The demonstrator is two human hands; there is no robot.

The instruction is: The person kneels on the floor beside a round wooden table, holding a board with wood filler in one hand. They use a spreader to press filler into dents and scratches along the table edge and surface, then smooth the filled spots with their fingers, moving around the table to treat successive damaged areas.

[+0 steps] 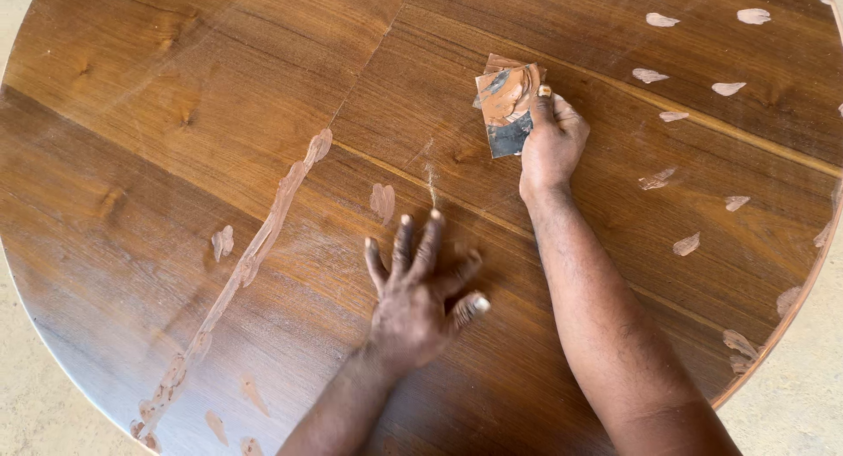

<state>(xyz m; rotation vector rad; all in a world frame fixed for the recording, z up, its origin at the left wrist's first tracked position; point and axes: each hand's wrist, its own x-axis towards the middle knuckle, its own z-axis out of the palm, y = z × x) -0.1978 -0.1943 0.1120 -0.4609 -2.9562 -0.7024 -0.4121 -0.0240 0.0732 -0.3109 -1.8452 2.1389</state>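
Note:
A round brown wooden tabletop fills the view, marked with pale filler patches. My left hand lies flat on the wood near the middle, fingers spread, holding nothing. My right hand reaches further out and grips small flat metal scraper plates smeared with brown filler, pressed against the surface. A long streak of filler runs along a seam from the middle to the near left edge.
Several small pale filler dabs dot the right side and far edge of the top. A few more dabs sit near my left fingertips. Beyond the table's rim lies a light concrete floor.

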